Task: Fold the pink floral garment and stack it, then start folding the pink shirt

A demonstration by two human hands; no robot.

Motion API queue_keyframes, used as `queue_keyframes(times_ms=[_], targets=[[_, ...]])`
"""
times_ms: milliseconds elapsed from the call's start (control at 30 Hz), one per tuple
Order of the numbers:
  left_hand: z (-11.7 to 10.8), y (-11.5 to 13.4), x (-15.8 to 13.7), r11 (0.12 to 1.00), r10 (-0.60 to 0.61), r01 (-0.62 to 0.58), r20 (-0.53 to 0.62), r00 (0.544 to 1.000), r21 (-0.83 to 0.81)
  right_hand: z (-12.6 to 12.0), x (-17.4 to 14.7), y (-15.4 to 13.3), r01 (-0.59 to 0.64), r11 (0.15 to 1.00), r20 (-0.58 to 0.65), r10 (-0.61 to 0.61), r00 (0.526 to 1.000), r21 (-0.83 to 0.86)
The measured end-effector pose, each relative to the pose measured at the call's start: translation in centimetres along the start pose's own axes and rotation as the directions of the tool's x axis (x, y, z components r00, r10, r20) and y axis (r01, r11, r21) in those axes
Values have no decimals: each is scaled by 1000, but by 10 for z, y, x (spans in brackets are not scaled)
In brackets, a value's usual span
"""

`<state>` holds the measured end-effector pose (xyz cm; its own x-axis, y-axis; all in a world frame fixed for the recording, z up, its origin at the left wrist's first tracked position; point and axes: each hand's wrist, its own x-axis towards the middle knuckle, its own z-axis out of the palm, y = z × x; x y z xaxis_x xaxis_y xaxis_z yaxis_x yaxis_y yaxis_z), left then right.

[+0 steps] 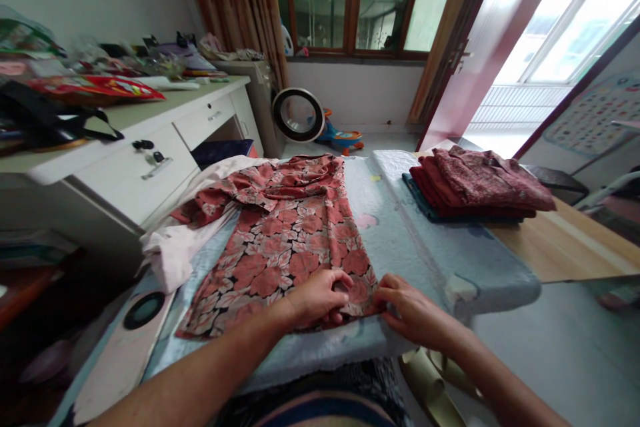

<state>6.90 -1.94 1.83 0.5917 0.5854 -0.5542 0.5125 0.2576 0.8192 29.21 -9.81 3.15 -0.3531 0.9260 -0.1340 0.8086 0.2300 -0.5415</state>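
Both hands pinch the near hem of the floral dress (285, 227): the left hand (320, 297) and the right hand (410, 310) close on its lower right corner. It lies flat and unfolded on the pale blue padded table (425, 247), with a pink garment (173, 250) beside it. Farther off, a folded stack of clothes (475, 187) suggests part is done; beyond stand a white desk (150, 147) and sunlit windows (350, 0).

2 bare hands, the left hand (320, 293) and the right hand (407, 310), pinch the hem of 1 red floral-print fabric garment (285, 233). 1 stack of folded red and dark-blue clothes (475, 187) lies on 1 pale-blue padded cloth (400, 233). 1 white desk (150, 147) shows 2 drawers. 1 round white fan (299, 115) stands by 1 blue-and-orange toy ride-on car (343, 137).
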Motion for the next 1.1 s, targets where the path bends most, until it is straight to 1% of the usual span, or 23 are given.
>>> queue_keyframes(times_ms=[67, 100, 167, 200, 233, 300, 333, 400, 433, 500, 567, 633, 667, 767, 833, 867, 933, 1000, 1033, 1100], targets=[[-10, 1, -6, 996, 10, -19, 105, 994, 83, -16, 5, -2, 19, 1000, 91, -17, 996, -18], [-17, 2, -8, 992, 26, -44, 148, 989, 120, -25, 11, -2, 32, 999, 112, -29, 993, -27], [-35, 6, -9, 977, 75, -109, 183, 980, 182, -40, 28, -1, 70, 996, 87, -66, 994, -47], [-45, 8, -8, 964, 110, -146, 167, 980, 221, -46, 40, 0, 91, 994, 56, -88, 995, -61], [-57, 10, -4, 943, 159, -188, 123, 980, 273, -51, 54, 2, 110, 991, 24, -108, 994, -78], [-83, 14, 9, 878, 271, -238, -20, 962, 416, -57, 87, 5, 111, 984, -14, -114, 993, -139], [-96, 14, 18, 835, 325, -227, -116, 939, 502, -58, 105, 7, 95, 980, -34, -102, 994, -173], [-125, 14, 37, 739, 430, -134, -309, 848, 660, -57, 142, 12, 73, 975, -81, -92, 992, -211], [-139, 13, 47, 678, 481, -73, -367, 796, 731, -55, 160, 16, 51, 974, -106, -76, 991, -222], [-165, 10, 64, 558, 567, 66, -437, 698, 828, -50, 196, 24, -22, 971, -183, -22, 983, -237], [-188, 7, 76, 477, 603, 210, -492, 627, 853, -48, 229, 34, -51, 971, -217, 0, 976, -232], [-207, 3, 85, 428, 615, 319, -531, 583, 846, -49, 260, 44, -84, 972, -256, 26, 966, -220], [-214, 1, 88, 410, 614, 360, -545, 571, 838, -51, 274, 48, -103, 972, -280, 40, 959, -212], [-231, -3, 95, 370, 570, 467, -593, 569, 803, -55, 308, 60, -145, 971, -345, 73, 936, -188], [-240, -4, 98, 363, 503, 516, -629, 592, 776, -53, 322, 65, -169, 970, -376, 92, 922, -175], [-243, -4, 99, 361, 468, 523, -635, 615, 772, -50, 325, 68, -181, 969, -387, 103, 916, -169], [-250, -3, 101, 354, 414, 503, -614, 672, 789, -41, 327, 72, -186, 968, -407, 104, 908, -168], [-256, -1, 100, 344, 394, 459, -570, 721, 819, -32, 325, 76, -171, 969, -419, 82, 904, -180], [-258, 0, 100, 340, 395, 441, -552, 734, 830, -29, 324, 78, -162, 969, -420, 70, 905, -187], [-263, 4, 97, 332, 418, 413, -525, 742, 848, -24, 322, 81, -147, 970, -414, 54, 908, -196]])
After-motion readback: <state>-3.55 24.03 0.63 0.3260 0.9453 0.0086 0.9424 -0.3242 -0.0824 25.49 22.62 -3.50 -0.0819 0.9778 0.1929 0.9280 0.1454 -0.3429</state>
